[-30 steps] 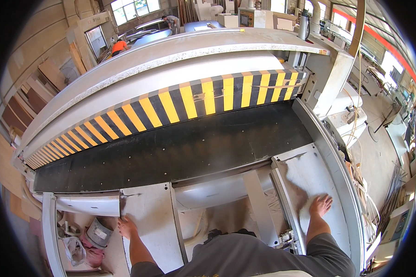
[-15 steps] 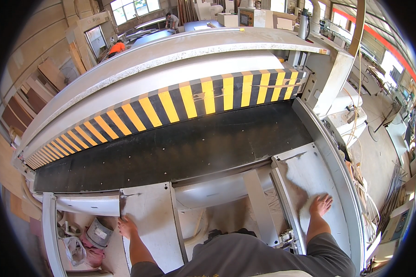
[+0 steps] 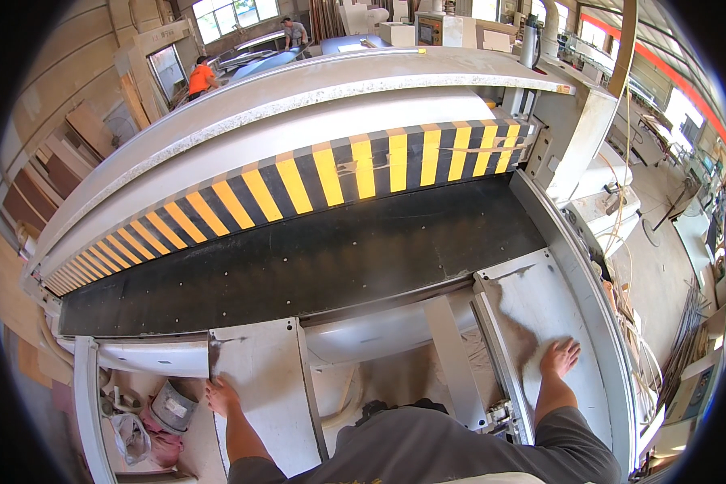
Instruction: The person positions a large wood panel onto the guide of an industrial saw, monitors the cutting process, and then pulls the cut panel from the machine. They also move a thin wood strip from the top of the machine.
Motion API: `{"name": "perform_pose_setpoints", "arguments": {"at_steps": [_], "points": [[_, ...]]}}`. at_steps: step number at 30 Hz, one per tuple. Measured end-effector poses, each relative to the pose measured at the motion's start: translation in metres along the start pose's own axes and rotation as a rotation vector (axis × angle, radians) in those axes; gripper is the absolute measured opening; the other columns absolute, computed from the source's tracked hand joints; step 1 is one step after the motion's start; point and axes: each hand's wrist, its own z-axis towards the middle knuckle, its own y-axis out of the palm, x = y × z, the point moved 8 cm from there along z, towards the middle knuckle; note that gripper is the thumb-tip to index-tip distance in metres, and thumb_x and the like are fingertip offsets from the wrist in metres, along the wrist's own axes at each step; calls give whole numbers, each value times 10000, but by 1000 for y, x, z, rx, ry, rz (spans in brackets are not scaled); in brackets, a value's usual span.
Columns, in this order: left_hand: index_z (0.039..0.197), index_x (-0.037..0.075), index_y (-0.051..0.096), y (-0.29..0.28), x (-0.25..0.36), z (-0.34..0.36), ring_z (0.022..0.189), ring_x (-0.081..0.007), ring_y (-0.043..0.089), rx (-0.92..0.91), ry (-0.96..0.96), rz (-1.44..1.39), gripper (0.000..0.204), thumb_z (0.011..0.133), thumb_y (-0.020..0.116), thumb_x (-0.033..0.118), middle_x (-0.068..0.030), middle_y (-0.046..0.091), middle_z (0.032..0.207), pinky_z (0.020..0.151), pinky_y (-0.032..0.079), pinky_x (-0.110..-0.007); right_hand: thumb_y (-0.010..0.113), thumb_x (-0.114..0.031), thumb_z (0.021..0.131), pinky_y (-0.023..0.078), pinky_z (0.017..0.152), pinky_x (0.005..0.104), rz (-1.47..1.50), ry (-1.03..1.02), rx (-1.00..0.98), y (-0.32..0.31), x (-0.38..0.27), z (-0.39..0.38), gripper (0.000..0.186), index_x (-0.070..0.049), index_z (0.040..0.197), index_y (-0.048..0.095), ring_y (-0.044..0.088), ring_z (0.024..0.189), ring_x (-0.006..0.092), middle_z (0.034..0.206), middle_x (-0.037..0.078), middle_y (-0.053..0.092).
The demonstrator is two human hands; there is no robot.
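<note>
My left hand [image 3: 223,394] rests on the left edge of a pale metal plate [image 3: 260,351], fingers apart. My right hand [image 3: 558,360] lies open on a second plate [image 3: 523,294] at the right, beside a grey stained patch. Between the plates are a narrow crosspiece [image 3: 448,355] and an open recess. Beyond both hands runs a long black machine bed [image 3: 323,262] with small pale dots, under a yellow-and-black striped beam [image 3: 399,161]. Below left of my left hand, a grey bucket [image 3: 172,407] stands beside a plastic bag [image 3: 131,440] and pink cloth.
A long top cover [image 3: 331,77] spans the machine. A side rail [image 3: 581,298] borders it at right, with hoses, cables and scrap beyond. At the back, two co-workers, one in orange [image 3: 202,79], one in grey [image 3: 293,36], are near blue-topped tables. Boards [image 3: 89,133] lean at left.
The co-worker in orange has risen a little and shifted left, and the one in grey has moved slightly. My hands have stayed where they were.
</note>
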Motion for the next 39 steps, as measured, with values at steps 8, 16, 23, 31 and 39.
{"name": "perform_pose_setpoints", "arguments": {"at_steps": [8, 16, 23, 31, 39], "points": [[1537, 124, 476, -1, 1, 0, 1382, -349, 534, -2, 4, 7, 644, 1070, 410, 562, -142, 558, 1529, 1108, 419, -542, 445, -473, 1067, 145, 1311, 455, -9, 4, 0, 3, 2, 1, 703, -103, 1651, 314, 184, 1617, 318, 1736, 172, 240], [1534, 121, 482, 0, -1, 1, 1372, -350, 541, 3, 4, 20, 642, 1070, 411, 560, -150, 561, 1522, 1100, 425, -544, 433, -468, 1069, 145, 1311, 463, -14, 6, -9, 1, -1, 0, 698, -100, 1650, 314, 186, 1616, 326, 1735, 178, 240], [1535, 121, 481, 0, 1, 1, 1374, -352, 540, 0, 13, 7, 645, 1071, 404, 563, -152, 566, 1517, 1104, 420, -548, 430, -466, 1068, 153, 1309, 465, -10, 1, 0, 2, 1, 1, 695, -95, 1645, 324, 187, 1614, 331, 1732, 181, 243], [1528, 121, 492, 0, 1, 1, 1375, -355, 541, 22, 13, 11, 642, 1070, 402, 562, -156, 576, 1507, 1100, 425, -544, 429, -464, 1064, 152, 1309, 462, -10, -2, 8, 3, 2, 2, 698, -96, 1647, 321, 187, 1615, 331, 1731, 179, 251], [1520, 129, 500, 1, -1, 2, 1368, -348, 547, 23, 8, 25, 631, 1070, 410, 562, -145, 582, 1499, 1089, 434, -538, 432, -444, 1077, 157, 1314, 452, -8, -3, -1, -6, -4, -4, 683, -73, 1640, 325, 197, 1611, 330, 1719, 199, 264]]}}
